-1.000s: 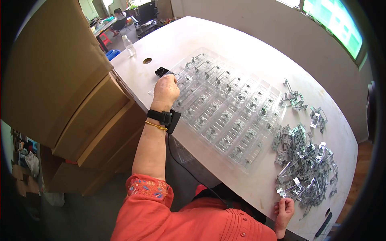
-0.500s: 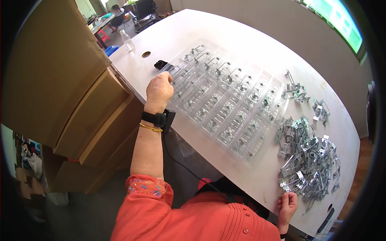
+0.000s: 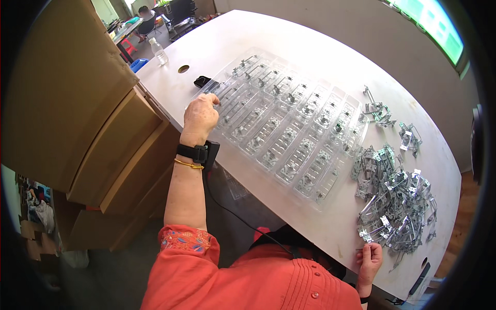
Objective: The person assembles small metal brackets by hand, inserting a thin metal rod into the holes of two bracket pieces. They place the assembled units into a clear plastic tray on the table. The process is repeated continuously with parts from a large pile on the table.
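A clear plastic tray (image 3: 235, 138) with long compartments lies across the table, and small metal bracket-like parts (image 3: 289, 135) sit in its compartments. My left hand (image 3: 203, 118) is over the tray's left end, fingers curled and the fingertips down at a compartment; what they hold, if anything, is hidden. By the table's front edge, my right hand (image 3: 371, 262) is closed in a pinch, with a thin, dark piece sticking out to the left of the fingertips. Just beyond it lies a heap of silvery metal brackets (image 3: 395, 206).
More loose brackets (image 3: 378, 111) lie right of the tray. A black object (image 3: 202, 81) is by its far left corner, near a round table hole (image 3: 183, 68) and a clear bottle (image 3: 159, 51). Cardboard boxes (image 3: 111, 150) stand along the left. A black cable (image 3: 227, 206) hangs from my left wrist.
The whole view has shifted slightly. My left hand's fingers have loosened a little from a tighter curl, at the same end of the tray. My right hand stays beside the heap, still pinched.
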A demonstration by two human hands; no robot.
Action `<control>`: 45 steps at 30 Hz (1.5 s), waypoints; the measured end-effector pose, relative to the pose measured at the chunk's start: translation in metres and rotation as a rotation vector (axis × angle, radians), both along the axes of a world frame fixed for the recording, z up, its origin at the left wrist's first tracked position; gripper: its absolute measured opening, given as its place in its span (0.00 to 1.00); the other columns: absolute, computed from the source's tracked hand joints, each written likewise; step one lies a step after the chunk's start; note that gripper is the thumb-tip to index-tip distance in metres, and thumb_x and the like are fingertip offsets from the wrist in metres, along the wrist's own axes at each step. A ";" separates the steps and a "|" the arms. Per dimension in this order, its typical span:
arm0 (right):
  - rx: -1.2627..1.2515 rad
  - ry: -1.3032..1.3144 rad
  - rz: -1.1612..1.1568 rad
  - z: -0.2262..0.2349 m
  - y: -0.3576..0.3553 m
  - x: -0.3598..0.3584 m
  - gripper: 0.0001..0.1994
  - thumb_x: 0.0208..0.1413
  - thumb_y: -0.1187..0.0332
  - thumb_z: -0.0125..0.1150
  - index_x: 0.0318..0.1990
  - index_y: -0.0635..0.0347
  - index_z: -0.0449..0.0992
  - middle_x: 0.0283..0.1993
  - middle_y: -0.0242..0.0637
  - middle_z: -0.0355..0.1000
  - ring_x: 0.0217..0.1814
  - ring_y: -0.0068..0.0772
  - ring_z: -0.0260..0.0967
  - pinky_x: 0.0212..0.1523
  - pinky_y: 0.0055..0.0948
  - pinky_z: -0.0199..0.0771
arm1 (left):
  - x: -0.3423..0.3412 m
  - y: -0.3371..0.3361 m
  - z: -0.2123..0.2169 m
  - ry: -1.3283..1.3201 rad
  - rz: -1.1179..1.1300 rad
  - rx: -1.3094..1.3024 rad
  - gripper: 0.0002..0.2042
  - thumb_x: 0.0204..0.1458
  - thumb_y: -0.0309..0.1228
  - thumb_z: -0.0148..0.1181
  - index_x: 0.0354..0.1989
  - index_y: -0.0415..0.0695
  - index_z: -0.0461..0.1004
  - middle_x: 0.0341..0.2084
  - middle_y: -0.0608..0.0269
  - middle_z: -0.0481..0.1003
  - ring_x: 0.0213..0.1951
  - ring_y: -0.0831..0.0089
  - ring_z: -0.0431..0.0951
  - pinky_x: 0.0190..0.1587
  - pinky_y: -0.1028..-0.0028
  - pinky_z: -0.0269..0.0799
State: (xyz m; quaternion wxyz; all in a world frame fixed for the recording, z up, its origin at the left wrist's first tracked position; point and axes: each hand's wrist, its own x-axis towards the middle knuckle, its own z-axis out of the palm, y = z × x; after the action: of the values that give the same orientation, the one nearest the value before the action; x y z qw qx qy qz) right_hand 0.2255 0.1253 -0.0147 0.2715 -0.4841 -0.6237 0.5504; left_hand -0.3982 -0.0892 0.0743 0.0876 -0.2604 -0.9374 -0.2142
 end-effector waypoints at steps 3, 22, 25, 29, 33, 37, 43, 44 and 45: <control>0.022 -0.013 0.010 -0.001 0.003 0.002 0.06 0.76 0.63 0.66 0.47 0.52 0.77 0.33 0.22 0.76 0.30 0.11 0.72 0.26 0.14 0.66 | -0.001 -0.001 0.001 -0.009 -0.007 -0.011 0.19 0.56 0.19 0.51 0.50 0.44 0.87 0.47 0.41 0.85 0.51 0.44 0.86 0.56 0.55 0.81; 0.023 0.013 0.016 0.002 -0.004 0.001 0.06 0.75 0.65 0.68 0.46 0.55 0.77 0.33 0.22 0.75 0.30 0.13 0.72 0.27 0.15 0.67 | 0.009 0.000 -0.002 0.052 0.048 0.014 0.15 0.61 0.24 0.57 0.50 0.42 0.87 0.49 0.44 0.86 0.52 0.45 0.87 0.57 0.53 0.82; 0.049 -0.015 0.025 0.002 -0.003 0.000 0.06 0.75 0.66 0.67 0.45 0.55 0.77 0.33 0.23 0.75 0.30 0.13 0.71 0.28 0.17 0.67 | 0.021 -0.003 0.000 0.161 -0.035 0.125 0.12 0.66 0.26 0.55 0.47 0.40 0.86 0.45 0.40 0.85 0.50 0.42 0.86 0.54 0.51 0.82; 0.016 -0.006 0.001 0.009 -0.007 -0.004 0.06 0.75 0.66 0.68 0.45 0.56 0.78 0.33 0.24 0.76 0.31 0.14 0.72 0.30 0.18 0.70 | 0.063 0.005 0.025 0.143 -0.164 0.281 0.09 0.68 0.25 0.60 0.49 0.36 0.85 0.45 0.39 0.85 0.49 0.41 0.85 0.54 0.54 0.80; -0.024 0.033 -0.003 0.014 -0.012 0.001 0.04 0.75 0.68 0.68 0.47 0.57 0.80 0.35 0.25 0.78 0.34 0.16 0.75 0.36 0.20 0.75 | 0.134 0.005 0.052 0.115 -0.184 0.400 0.09 0.71 0.29 0.64 0.51 0.37 0.86 0.41 0.54 0.87 0.39 0.71 0.84 0.48 0.69 0.79; 0.035 0.121 0.045 0.040 -0.015 0.010 0.06 0.75 0.68 0.66 0.48 0.61 0.81 0.38 0.30 0.82 0.37 0.19 0.79 0.38 0.23 0.78 | 0.202 0.005 0.051 -0.108 -0.322 0.553 0.08 0.74 0.25 0.63 0.54 0.36 0.85 0.41 0.70 0.82 0.43 0.83 0.78 0.48 0.79 0.74; 0.156 0.433 -0.010 0.098 -0.008 0.027 0.09 0.77 0.64 0.66 0.49 0.61 0.79 0.40 0.33 0.81 0.37 0.22 0.79 0.38 0.25 0.78 | 0.291 0.035 0.034 -0.216 -0.756 0.565 0.06 0.66 0.17 0.67 0.48 0.36 0.85 0.34 0.65 0.81 0.33 0.81 0.75 0.37 0.77 0.72; 0.177 0.456 -0.026 0.110 -0.009 0.030 0.09 0.78 0.63 0.64 0.51 0.61 0.79 0.41 0.35 0.81 0.37 0.23 0.78 0.37 0.25 0.77 | 0.301 0.041 0.030 -0.199 -0.847 0.544 0.06 0.65 0.16 0.67 0.47 0.35 0.85 0.31 0.63 0.79 0.31 0.79 0.75 0.36 0.76 0.72; 0.197 0.514 -0.021 0.120 -0.008 0.034 0.10 0.78 0.63 0.64 0.51 0.61 0.79 0.41 0.35 0.80 0.36 0.23 0.78 0.37 0.25 0.77 | 0.312 0.048 0.028 -0.245 -0.887 0.525 0.05 0.64 0.16 0.67 0.46 0.34 0.84 0.31 0.58 0.80 0.30 0.73 0.77 0.36 0.73 0.74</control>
State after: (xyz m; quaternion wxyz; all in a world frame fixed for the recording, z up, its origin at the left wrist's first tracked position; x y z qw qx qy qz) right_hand 0.2591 0.1171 0.1057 0.4725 -0.3062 -0.5798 0.5889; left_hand -0.0860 -0.0413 0.1019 -0.0595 -0.5743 -0.6553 -0.4871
